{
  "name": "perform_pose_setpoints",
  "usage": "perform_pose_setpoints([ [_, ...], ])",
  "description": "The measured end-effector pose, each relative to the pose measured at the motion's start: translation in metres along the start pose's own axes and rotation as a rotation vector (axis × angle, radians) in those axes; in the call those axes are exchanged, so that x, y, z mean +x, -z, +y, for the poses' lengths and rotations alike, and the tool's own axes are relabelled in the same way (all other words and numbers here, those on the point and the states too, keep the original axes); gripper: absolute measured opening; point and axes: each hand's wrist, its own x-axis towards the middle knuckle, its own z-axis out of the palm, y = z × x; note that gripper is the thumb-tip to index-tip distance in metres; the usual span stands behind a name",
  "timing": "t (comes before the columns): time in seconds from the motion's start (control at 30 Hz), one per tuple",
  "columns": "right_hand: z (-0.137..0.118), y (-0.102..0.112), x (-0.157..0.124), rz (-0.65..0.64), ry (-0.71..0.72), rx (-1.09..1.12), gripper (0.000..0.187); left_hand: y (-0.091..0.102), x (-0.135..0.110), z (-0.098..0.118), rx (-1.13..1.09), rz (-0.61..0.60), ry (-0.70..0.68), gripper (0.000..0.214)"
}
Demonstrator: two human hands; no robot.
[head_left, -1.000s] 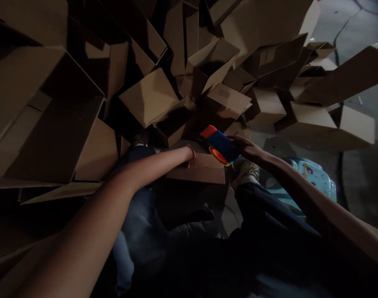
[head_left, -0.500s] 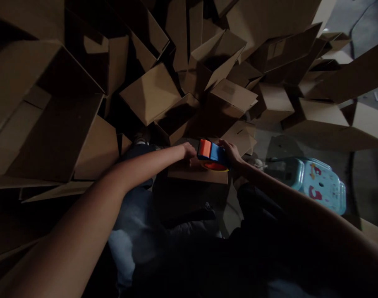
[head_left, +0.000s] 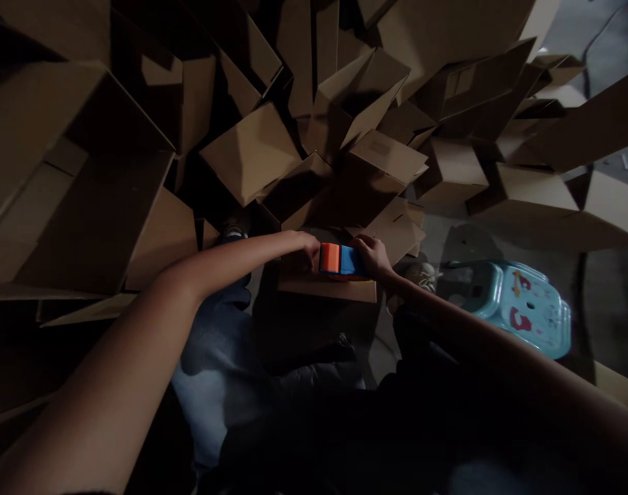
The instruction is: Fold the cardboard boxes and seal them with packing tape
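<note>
My right hand [head_left: 374,256] is closed round a blue and orange tape dispenser [head_left: 351,260]. The dispenser sits low over the top of a cardboard box [head_left: 327,287] between my legs, its orange end pointing left. Just left of that end, my left hand [head_left: 308,249] is at the box top with its fingers curled. Whether anything is in those fingers is hidden in the dim light.
Many cardboard boxes, among them a tilted one [head_left: 252,152] and a large one [head_left: 87,213], crowd the front and left. To my right stands a light blue plastic stool [head_left: 533,309] on the grey floor [head_left: 455,237].
My right hand and the tape dispenser have moved slightly left, nearer my left hand. The dispenser is now more level, with less of its yellow and red underside showing.
</note>
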Motion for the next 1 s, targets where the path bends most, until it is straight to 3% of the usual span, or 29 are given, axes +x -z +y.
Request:
perform_pose_setpoints([
  [0.1, -0.001, 0.000, 0.001, 0.004, 0.015, -0.021, 0.032, 0.017, -0.021, -0.006, -0.058, -0.158, 0.035, 0.019],
  [0.2, 0.000, 0.000, 0.002, 0.012, 0.023, -0.035, 0.031, 0.022, -0.048, -0.014, -0.253, -0.166, 0.049, 0.032],
  [0.4, -0.001, -0.001, 0.001, 0.014, 0.035, -0.052, 0.029, -0.010, -0.084, -0.021, -0.621, -0.142, 0.041, 0.047],
  [0.63, -0.005, -0.003, -0.003, 0.017, 0.056, -0.101, 0.033, -0.041, -0.066, -0.004, -1.070, -0.118, 0.103, 0.040],
  [0.8, -0.008, -0.003, -0.003, 0.015, 0.060, -0.139, 0.034, -0.047, -0.058, 0.003, -1.083, -0.181, -0.004, 0.041],
  [1.0, -0.012, -0.005, -0.004, 0.016, 0.047, -0.198, 0.038, -0.053, -0.050, -0.018, -1.145, -0.153, -0.060, 0.052],
])
